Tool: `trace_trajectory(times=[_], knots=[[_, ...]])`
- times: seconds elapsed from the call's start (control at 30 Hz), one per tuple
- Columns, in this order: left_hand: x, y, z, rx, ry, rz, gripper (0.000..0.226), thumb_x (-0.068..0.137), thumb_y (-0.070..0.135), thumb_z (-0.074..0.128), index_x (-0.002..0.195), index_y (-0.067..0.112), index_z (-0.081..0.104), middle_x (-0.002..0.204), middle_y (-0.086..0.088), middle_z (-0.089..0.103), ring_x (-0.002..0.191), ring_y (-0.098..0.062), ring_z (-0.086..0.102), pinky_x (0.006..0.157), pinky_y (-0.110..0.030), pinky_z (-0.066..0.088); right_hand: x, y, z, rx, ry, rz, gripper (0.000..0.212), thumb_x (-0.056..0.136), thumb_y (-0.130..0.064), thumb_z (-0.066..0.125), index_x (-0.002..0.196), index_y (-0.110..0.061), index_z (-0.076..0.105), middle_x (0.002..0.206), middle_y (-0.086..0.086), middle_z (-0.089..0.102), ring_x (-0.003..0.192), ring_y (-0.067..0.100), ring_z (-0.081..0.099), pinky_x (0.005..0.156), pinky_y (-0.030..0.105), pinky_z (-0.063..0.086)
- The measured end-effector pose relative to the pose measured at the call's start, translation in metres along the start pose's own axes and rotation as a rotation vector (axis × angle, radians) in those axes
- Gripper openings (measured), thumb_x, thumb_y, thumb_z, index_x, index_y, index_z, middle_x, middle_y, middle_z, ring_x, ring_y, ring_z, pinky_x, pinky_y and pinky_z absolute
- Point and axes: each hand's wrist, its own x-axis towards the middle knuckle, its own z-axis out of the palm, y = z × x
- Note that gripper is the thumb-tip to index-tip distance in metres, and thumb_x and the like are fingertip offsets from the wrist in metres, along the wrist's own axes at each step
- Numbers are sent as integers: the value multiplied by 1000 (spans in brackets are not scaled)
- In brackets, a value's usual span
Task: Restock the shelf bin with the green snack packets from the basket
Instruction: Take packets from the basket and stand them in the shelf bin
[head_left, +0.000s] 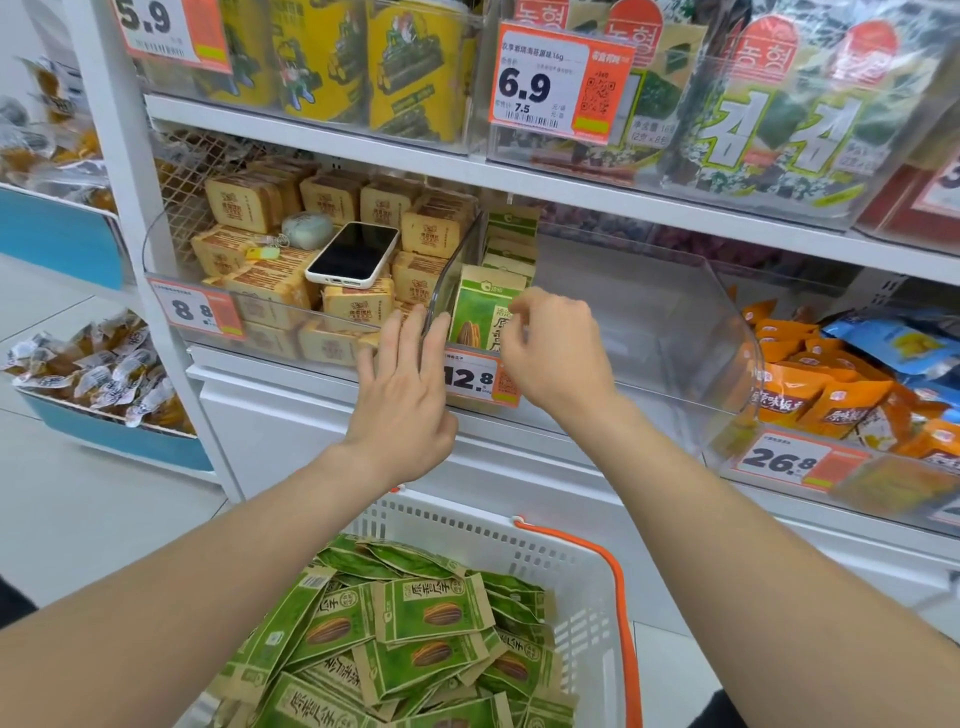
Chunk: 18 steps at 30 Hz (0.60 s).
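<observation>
Green paper snack packets printed with a sunflower seed (415, 639) lay heaped in the white perforated plastic basket with an orange handle (587, 577) at the bottom of the view, so most of the stock was still waiting to go up. In the clear plastic shelf bin (675, 332) only a short row of the same packets (511, 244) stood upright against its left wall, one behind another, and the bin's wide right part was bare. By that showing the job was barely begun, with many packets left to move.

The right hand (556, 353) had its grip closed by the fingertips on the right edge of the front packet (480, 312), seemingly setting it straight. The left hand (405, 400) held nothing; its fingers were spread flat against the bin's front left corner, beside the orange-and-white price tag (480, 379). A white-cased phone (353, 254) rested on the tan biscuit packs (260, 291) in the neighbouring bin
</observation>
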Motion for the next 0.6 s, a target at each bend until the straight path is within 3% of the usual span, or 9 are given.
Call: trace_trajectory(times=[0.07, 0.13, 0.2, 0.27, 0.37, 0.43, 0.5, 0.53, 0.6], knots=[[-7, 0, 2, -30, 54, 21, 98, 77, 19, 57, 164, 5, 15, 171, -22, 11, 158, -46, 11, 119, -66, 27, -15, -10, -7, -36, 126, -232, 26, 89, -18, 48, 102, -10, 69, 97, 10, 66, 87, 33, 60, 69, 41, 51], [-16, -1, 5, -11, 157, 64, 90, 77, 16, 53, 161, 2, 24, 166, -26, 17, 152, -52, 21, 118, -68, 26, -29, -19, -12, -32, 143, -353, 27, 85, -21, 42, 90, -11, 67, 87, 6, 65, 79, 31, 58, 60, 38, 45], [-24, -6, 10, 51, 280, 148, 73, 74, 15, 52, 146, 6, 45, 147, -24, 36, 131, -50, 39, 109, -64, 33, -44, -24, -15, -51, 32, -379, 29, 83, -27, 38, 83, -17, 65, 78, 4, 67, 71, 34, 60, 54, 34, 40], [-35, -13, 22, 108, 282, 262, 50, 73, 16, 58, 123, 9, 53, 120, -19, 48, 106, -40, 46, 91, -53, 41, -57, -26, -14, -117, -200, -421, 21, 84, -27, 44, 83, -22, 64, 78, 5, 69, 72, 37, 62, 56, 33, 38], [-56, -16, 36, 115, -79, 329, 26, 79, 20, 61, 104, 12, 59, 98, -11, 60, 94, -38, 57, 73, -42, 39, -82, -24, -1, -273, -635, -458, 15, 88, -20, 51, 88, -21, 66, 86, 8, 68, 72, 33, 55, 58, 34, 41], [-71, -12, 42, 130, -388, 290, 21, 90, 24, 54, 108, 16, 60, 102, -6, 66, 98, -34, 65, 70, -37, 37, -102, -21, 10, -347, -874, -393, 12, 92, -17, 50, 87, -20, 61, 91, 7, 63, 67, 28, 52, 56, 32, 39], [-86, -10, 50, 154, -563, 310, 19, 94, 24, 51, 110, 19, 60, 106, -4, 69, 99, -32, 68, 67, -36, 39, -124, -19, 20, -426, -1060, -348, 21, 95, -14, 52, 75, -20, 46, 86, 3, 52, 62, 21, 47, 54, 30, 36], [-93, -9, 54, 162, -621, 316, 18, 95, 24, 50, 109, 19, 61, 108, -4, 70, 97, -31, 68, 67, -36, 42, -134, -17, 27, -463, -1126, -331, 27, 95, -12, 53, 73, -20, 41, 82, 1, 48, 63, 20, 48, 57, 31, 41], [-108, -7, 67, 181, -744, 301, 19, 97, 22, 50, 112, 19, 62, 112, -5, 68, 97, -30, 68, 69, -38, 49, -149, -15, 36, -495, -1214, -337, 26, 94, -9, 54, 73, -19, 42, 79, 0, 48, 73, 24, 55, 77, 40, 52]])
